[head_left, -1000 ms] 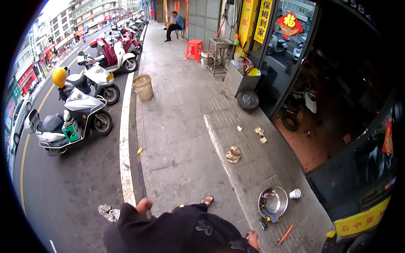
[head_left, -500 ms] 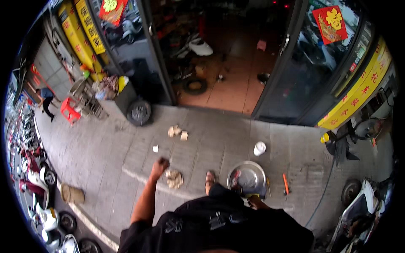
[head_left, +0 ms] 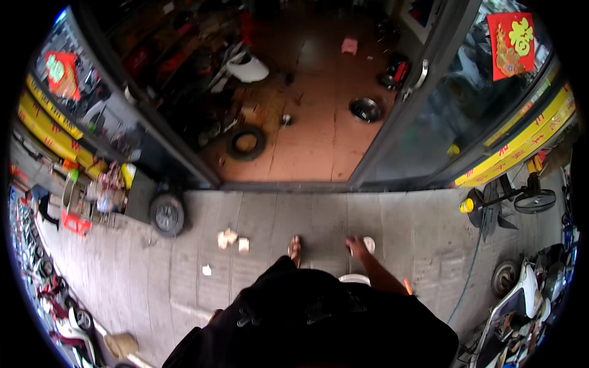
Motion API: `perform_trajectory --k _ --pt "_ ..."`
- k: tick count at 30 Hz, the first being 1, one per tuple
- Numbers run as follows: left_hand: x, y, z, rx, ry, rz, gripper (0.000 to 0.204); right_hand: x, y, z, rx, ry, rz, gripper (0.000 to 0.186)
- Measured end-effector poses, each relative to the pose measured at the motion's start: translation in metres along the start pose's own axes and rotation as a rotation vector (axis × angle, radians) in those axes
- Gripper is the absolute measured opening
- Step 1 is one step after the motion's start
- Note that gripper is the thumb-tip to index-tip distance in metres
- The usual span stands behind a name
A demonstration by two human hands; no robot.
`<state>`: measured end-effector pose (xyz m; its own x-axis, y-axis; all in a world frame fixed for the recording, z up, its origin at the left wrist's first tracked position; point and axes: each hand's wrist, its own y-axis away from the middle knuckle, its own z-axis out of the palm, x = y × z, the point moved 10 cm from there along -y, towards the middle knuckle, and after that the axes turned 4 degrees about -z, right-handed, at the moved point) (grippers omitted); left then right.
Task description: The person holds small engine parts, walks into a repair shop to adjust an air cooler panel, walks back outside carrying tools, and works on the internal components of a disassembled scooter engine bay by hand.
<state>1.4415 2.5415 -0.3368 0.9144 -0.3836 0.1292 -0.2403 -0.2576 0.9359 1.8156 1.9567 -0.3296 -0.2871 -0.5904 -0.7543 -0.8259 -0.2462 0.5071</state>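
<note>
Clock hub is our torso, twelve toward the doorway (head_left: 288, 185). Our right hand (head_left: 355, 246) is at one o'clock, low over the pavement (head_left: 270, 214), its forearm running five to eleven, fingers up front; blurred, so we can't tell if it's gripping anything. The white cup (head_left: 370, 245) sits at the hand's three o'clock side, overlapping it in view; we can't tell if they touch. Cup looks short and roundish from above, so we can't read a long axis. Left hand (head_left: 215, 316): only a sliver at nine o'clock past the black shirt (head_left: 307, 331), spread unreadable. Metal bowl (head_left: 354, 279) between one and two, only its far rim arc showing. Orange handle (head_left: 407, 286) at two o'clock, long axis eleven to five. Sandaled foot (head_left: 295, 248) near twelve; crumpled paper (head_left: 227, 238) between ten and eleven.
</note>
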Motion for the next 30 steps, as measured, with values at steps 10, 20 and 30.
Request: perform_trajectory --k 10,20,30 --pt "0.668 -0.029 -0.201 -0.011 0.357 0.842 0.022 0.128 -0.021 -0.064 0.037 -0.373 0.715 0.008" --pt "0.755 -0.334 -0.213 -0.007 0.076 0.434 0.024 0.034 -0.357 -0.220 0.158 -0.367 0.472 0.010" --pt "1.117 -0.442 -0.309 -0.018 -0.231 0.203 0.021 -0.006 -0.675 -0.389 0.392 -0.429 0.392 0.012"
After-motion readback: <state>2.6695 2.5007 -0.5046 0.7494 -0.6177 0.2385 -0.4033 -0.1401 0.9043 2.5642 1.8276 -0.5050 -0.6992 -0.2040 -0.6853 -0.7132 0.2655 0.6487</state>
